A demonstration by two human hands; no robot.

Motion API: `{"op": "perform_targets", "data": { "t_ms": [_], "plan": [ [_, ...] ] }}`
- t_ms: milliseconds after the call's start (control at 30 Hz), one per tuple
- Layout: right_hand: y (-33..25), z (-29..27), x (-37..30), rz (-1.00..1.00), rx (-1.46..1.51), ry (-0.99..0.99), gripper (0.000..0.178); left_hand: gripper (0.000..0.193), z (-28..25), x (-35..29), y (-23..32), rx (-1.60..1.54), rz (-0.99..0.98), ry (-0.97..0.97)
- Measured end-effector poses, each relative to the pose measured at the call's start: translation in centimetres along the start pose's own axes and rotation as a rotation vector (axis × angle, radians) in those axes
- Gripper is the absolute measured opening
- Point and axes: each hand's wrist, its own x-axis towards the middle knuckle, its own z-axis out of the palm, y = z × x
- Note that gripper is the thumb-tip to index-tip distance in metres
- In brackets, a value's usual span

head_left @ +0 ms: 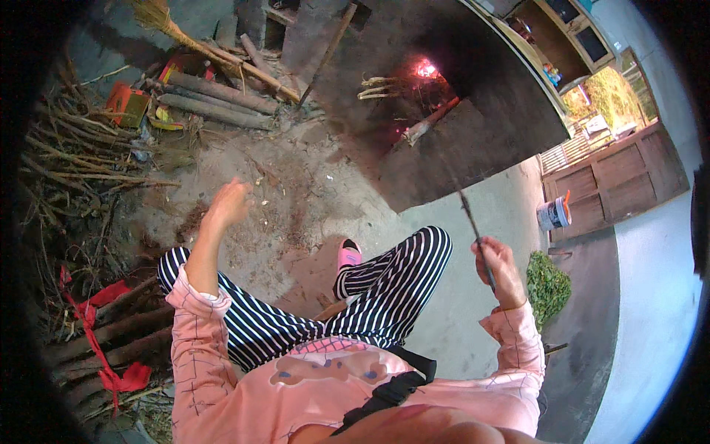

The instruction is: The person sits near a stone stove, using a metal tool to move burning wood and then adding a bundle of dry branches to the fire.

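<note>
My right hand [499, 270] is closed around a thin dark stick [468, 211]. It slants up toward the stove opening, and its far end blurs into the dark stove front [436, 174]. Inside the opening a fire [426, 69] glows. Thin pale sticks [377, 88] and a thicker piece of firewood [431, 122] poke out of it. My left hand [231, 203] hovers over the littered floor beyond my left knee. Its fingers are loosely bent and slightly apart, a little blurred, with nothing visible in them.
Brushwood [81, 159] piles up on the left, beside thick logs [214, 103] and an orange box [127, 103]. A straw broom [222, 58] leans at the upper left. Red cloth [96, 337] lies over logs near me. On the right are a bucket [553, 214] and green leaves [547, 288].
</note>
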Motion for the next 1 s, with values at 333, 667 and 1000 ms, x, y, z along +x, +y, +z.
{"op": "perform_targets", "data": {
  "t_ms": [333, 667, 1000],
  "plan": [
    [3.6, 4.5, 12.3, -0.049, -0.871, -0.503, 0.04, 0.015, 2.1, 1.6, 0.4, -0.102, 0.091, 0.133],
    [5.3, 4.0, 25.9, -0.672, -1.661, -0.415, 0.021, 0.018, 3.1, 1.4, -1.2, -0.239, 0.006, 0.318],
    [10.4, -1.9, 35.0, -0.805, -1.79, -0.094, 0.015, 0.035, 4.8, 1.1, -0.4, 0.048, -0.06, 0.099]
  ]
}}
